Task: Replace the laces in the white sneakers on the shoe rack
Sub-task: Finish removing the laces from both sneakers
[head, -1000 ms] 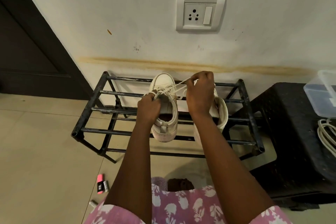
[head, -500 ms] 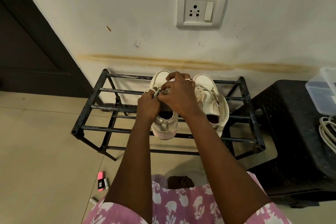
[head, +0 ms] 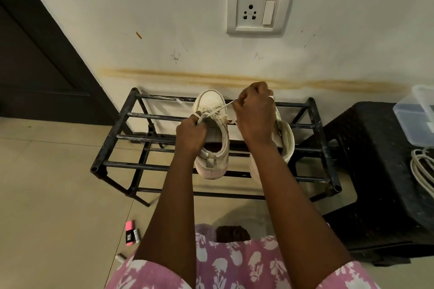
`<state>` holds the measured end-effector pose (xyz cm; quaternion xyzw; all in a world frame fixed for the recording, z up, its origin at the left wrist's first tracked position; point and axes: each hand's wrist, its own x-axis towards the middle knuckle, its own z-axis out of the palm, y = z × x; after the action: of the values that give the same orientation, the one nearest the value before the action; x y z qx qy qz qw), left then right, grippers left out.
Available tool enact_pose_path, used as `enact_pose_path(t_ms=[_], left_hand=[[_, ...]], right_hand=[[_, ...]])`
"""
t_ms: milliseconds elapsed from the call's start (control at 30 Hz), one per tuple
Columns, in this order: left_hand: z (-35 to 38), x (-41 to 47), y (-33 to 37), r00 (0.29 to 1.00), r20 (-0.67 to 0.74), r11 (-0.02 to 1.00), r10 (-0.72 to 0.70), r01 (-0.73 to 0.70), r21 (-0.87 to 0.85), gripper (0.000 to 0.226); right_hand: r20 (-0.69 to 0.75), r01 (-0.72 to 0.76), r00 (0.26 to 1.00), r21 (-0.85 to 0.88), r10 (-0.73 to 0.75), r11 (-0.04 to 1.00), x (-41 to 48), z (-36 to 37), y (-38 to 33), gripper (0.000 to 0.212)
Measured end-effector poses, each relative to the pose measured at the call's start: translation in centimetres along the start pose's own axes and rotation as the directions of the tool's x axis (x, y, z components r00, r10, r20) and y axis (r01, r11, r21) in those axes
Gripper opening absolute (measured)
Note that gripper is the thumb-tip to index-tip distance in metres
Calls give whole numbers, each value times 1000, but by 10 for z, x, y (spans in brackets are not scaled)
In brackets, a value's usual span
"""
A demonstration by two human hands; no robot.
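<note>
The right hand pinches a thin white lace, pulled tight and straight. The left hand curls round the top edge of a white sneaker, smooth and a bit dirty. A second sneaker sits under the right wrist. Both rest on a black shoe rack made of round metal bars. Below it is a shiny tile floor. Behind the hands, a stained wall has a square socket.

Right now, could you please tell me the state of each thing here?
Left sneaker: on rack, sole down, held by left hand.
Right sneaker: on rack, partly hidden behind right arm.
Lace: taut, pinched by right hand.
Rack: standing on floor.
</note>
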<state>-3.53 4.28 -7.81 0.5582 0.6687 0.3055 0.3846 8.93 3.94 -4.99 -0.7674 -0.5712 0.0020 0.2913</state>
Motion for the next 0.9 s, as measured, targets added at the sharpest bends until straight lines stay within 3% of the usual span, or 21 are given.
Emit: enact_pose_path(t_ms=[133, 200, 333, 400, 533, 633, 733, 900], left_hand=[[0, -1, 2, 1000, -2, 1000, -11, 11, -11, 23], [-1, -2, 1, 1000, -4, 1000, -10, 10, -10, 22], [-1, -1, 0, 1000, 4, 999, -11, 11, -30, 24], [-2, 0, 0, 1000, 13, 998, -23, 24, -62, 25], [-2, -3, 1, 999, 23, 990, -35, 38, -139, 26], [-3, -3, 0, 999, 31, 987, -21, 26, -156, 28], [-2, -2, 0, 1000, 26, 989, -16, 19, -146, 28], [-5, -3, 2, 999, 27, 996, 39, -37, -76, 35]], right_hand=[[-95, -204, 973, 53, 209, 977, 3, -7, 11, 25], [-67, -231, 970, 40, 233, 972, 2, -7, 11, 26], [124, -43, 992, 127, 27, 991, 1, -4, -1, 29], [234, 81, 965, 178, -122, 981, -3, -1, -11, 34], [319, 323, 901, -43, -294, 945, -15, 11, -25, 30], [274, 372, 902, -97, -334, 923, -16, 13, -27, 29], [254, 272, 932, -20, -258, 962, -15, 11, -26, 25], [232, -48, 973, 244, -10, 969, -8, 6, -20, 13]])
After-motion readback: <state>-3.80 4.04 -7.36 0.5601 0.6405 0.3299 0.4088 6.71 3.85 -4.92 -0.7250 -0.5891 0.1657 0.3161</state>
